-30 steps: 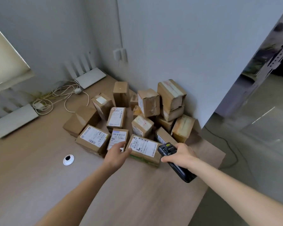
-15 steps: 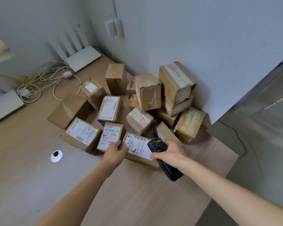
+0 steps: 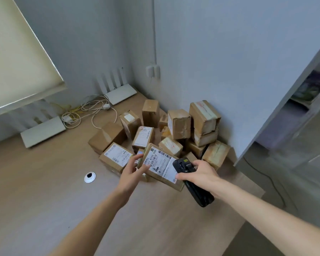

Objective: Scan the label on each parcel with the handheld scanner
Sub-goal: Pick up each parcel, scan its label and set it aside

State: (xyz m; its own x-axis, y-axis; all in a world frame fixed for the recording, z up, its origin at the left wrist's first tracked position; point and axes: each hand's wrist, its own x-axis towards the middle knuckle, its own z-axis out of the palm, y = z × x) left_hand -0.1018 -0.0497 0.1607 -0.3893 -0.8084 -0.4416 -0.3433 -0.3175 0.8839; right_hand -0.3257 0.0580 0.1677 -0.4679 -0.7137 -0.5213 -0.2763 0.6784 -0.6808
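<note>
Several brown cardboard parcels [image 3: 179,123] are heaped in the desk's far corner against the wall. My left hand [image 3: 132,171] grips the left end of one labelled parcel [image 3: 160,163] and holds it tilted up off the desk, its white barcode label facing me. A black handheld scanner [image 3: 192,183] is in my right hand [image 3: 201,174], its head resting just over the right edge of that label. Another labelled parcel [image 3: 116,157] lies flat to the left of my left hand.
Two white routers [image 3: 42,131] [image 3: 120,93] and a tangle of cables [image 3: 85,112] lie at the back left of the wooden desk [image 3: 44,209]. A round cable grommet [image 3: 90,177] sits left of my left hand. The desk's edge drops off at the right.
My left hand has lifted and tilted the front parcel up from the desk. The scanner stays by the label's right edge. The camera has tipped upward.
</note>
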